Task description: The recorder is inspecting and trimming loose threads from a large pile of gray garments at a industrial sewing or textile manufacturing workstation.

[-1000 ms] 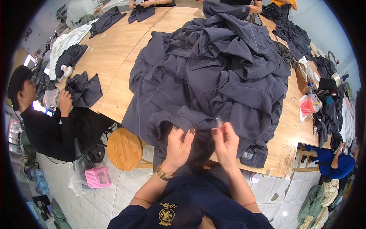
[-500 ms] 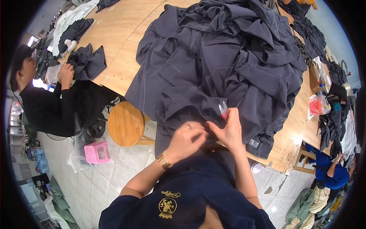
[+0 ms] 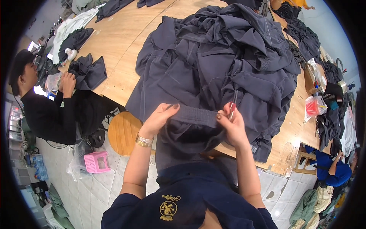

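A dark grey garment's gathered elastic waistband (image 3: 196, 117) is stretched between my hands at the table's near edge. My left hand (image 3: 158, 120) pinches its left end, and my right hand (image 3: 233, 126) grips the right end. Also in my right hand is a small cutting tool with a red handle (image 3: 231, 108), like thread snips, its metal tip pointing away from me. The rest of this garment hangs below the band over my lap. Just beyond my hands rises a big heap of dark grey garments (image 3: 217, 68), with loose pale threads on it.
The wooden table (image 3: 124, 70) bears the heap. At the left a person in black (image 3: 47, 110) handles a dark cloth. A round wooden stool (image 3: 124, 133) and a pink plastic stool (image 3: 96, 162) stand left of me. A red-and-clear plastic bag (image 3: 315, 106) lies at the right.
My hands have moved apart, the left one leftward, and the waistband now stretches between them. The tool in my right hand has tilted more upright.
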